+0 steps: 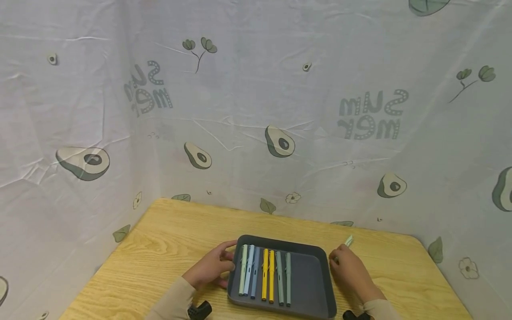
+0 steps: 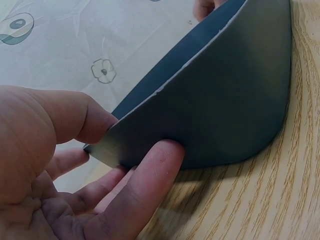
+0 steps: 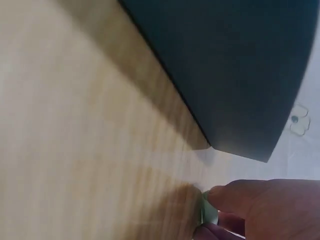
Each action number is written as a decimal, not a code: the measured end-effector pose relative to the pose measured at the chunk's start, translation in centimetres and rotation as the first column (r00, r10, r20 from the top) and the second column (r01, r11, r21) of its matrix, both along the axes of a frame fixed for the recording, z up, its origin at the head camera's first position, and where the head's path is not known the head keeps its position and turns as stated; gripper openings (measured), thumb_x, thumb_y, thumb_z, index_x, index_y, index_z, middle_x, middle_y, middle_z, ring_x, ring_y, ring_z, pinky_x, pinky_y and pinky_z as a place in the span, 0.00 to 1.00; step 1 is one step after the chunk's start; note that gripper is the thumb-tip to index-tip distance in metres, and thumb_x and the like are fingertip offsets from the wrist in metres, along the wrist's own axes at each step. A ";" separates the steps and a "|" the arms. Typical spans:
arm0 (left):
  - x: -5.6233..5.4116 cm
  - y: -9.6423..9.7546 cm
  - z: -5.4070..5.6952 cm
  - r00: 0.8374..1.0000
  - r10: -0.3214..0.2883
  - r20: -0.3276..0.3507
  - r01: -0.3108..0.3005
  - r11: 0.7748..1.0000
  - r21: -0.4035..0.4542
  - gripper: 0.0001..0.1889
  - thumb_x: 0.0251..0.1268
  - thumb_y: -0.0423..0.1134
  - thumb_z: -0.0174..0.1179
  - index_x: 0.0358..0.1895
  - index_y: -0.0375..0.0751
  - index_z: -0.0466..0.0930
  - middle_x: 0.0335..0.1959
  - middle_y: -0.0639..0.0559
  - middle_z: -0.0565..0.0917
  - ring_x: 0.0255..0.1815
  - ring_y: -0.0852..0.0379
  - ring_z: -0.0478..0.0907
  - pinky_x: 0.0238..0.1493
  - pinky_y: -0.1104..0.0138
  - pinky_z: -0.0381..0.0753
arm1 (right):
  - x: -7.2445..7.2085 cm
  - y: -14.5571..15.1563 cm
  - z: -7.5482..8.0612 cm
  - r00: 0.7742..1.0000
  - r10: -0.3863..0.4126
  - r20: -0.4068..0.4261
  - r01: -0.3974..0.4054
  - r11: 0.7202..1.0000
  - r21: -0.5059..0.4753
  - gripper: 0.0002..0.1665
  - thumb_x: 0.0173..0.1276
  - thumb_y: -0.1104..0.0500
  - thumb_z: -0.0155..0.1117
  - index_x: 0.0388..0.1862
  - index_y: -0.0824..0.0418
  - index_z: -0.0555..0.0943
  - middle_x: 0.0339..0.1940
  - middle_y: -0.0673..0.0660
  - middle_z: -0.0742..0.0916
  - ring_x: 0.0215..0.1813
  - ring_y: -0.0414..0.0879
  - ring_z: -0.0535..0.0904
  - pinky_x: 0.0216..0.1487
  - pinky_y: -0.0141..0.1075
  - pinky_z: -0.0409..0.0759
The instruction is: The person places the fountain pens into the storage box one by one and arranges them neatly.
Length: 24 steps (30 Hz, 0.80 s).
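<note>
A dark grey tray lies on the table with several capped pens side by side in its left and middle part: a pale green pen, a light blue pen, a slate blue pen, two yellow pens and two grey-green pens. My left hand holds the tray's left far corner; in the left wrist view the thumb presses the outer wall. Just right of the tray, my right hand pinches a pale green pen, mostly hidden by the fingers.
The wooden table spreads around the tray on all sides. Behind and beside it hangs a pale curtain printed with avocados and leaves. Bare tray floor shows right of the pens.
</note>
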<state>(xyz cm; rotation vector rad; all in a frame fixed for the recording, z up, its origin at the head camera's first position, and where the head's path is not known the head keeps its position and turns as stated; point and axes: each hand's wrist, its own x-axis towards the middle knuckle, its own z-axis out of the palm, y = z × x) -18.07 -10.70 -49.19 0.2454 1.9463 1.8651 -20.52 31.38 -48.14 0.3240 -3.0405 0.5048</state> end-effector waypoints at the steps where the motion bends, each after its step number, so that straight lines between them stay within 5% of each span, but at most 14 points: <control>1: 0.0 0.0 0.0 1.000 0.000 0.000 0.000 1.000 0.000 0.40 0.66 0.26 0.57 0.82 0.46 0.57 0.59 0.32 0.73 0.50 0.43 0.81 0.32 0.49 0.91 | 0.4 0.1 0.0 1.000 -0.001 0.003 0.001 1.000 0.005 0.05 0.70 0.66 0.67 0.40 0.61 0.88 0.38 0.53 0.80 0.39 0.47 0.81 0.42 0.47 0.85; 9: 0.1 0.2 0.1 1.000 -0.009 0.002 0.009 1.000 0.001 0.40 0.66 0.26 0.57 0.82 0.45 0.56 0.61 0.31 0.72 0.51 0.43 0.80 0.32 0.48 0.91 | 4.7 1.0 0.3 0.999 0.027 0.044 -0.026 0.999 -0.019 0.02 0.68 0.63 0.71 0.37 0.56 0.88 0.37 0.45 0.79 0.37 0.35 0.77 0.40 0.34 0.82; 14: 0.2 0.2 0.2 1.000 -0.003 0.002 0.003 1.000 -0.012 0.40 0.67 0.27 0.58 0.82 0.46 0.56 0.61 0.32 0.72 0.51 0.43 0.80 0.32 0.49 0.91 | 6.7 2.3 0.2 0.976 0.194 0.095 -0.185 0.978 -0.100 0.05 0.73 0.62 0.66 0.39 0.53 0.86 0.39 0.46 0.77 0.37 0.32 0.75 0.36 0.33 0.81; 19: 0.3 0.1 0.3 1.000 0.001 0.005 -0.001 1.000 -0.027 0.40 0.68 0.28 0.57 0.82 0.46 0.56 0.60 0.33 0.72 0.50 0.44 0.80 0.32 0.50 0.91 | 7.5 3.1 0.0 0.942 0.334 0.040 -0.328 0.937 -0.123 0.08 0.74 0.64 0.64 0.40 0.50 0.84 0.43 0.46 0.78 0.38 0.31 0.75 0.35 0.33 0.80; 22: 0.3 0.2 0.4 1.000 -0.002 0.004 0.002 1.000 -0.028 0.40 0.68 0.28 0.57 0.82 0.46 0.56 0.61 0.32 0.72 0.50 0.44 0.80 0.32 0.51 0.91 | 7.8 3.0 0.3 0.965 0.253 0.064 -0.241 0.958 -0.153 0.07 0.75 0.63 0.63 0.44 0.51 0.84 0.48 0.49 0.78 0.39 0.31 0.76 0.35 0.32 0.81; 24: 0.2 0.2 0.4 1.000 -0.006 0.005 0.006 1.000 -0.025 0.39 0.68 0.28 0.57 0.82 0.45 0.56 0.61 0.32 0.72 0.50 0.44 0.80 0.32 0.50 0.91 | 7.7 2.9 0.9 0.987 0.124 0.106 -0.103 0.978 -0.182 0.07 0.75 0.63 0.63 0.48 0.54 0.83 0.49 0.51 0.78 0.39 0.34 0.77 0.35 0.33 0.81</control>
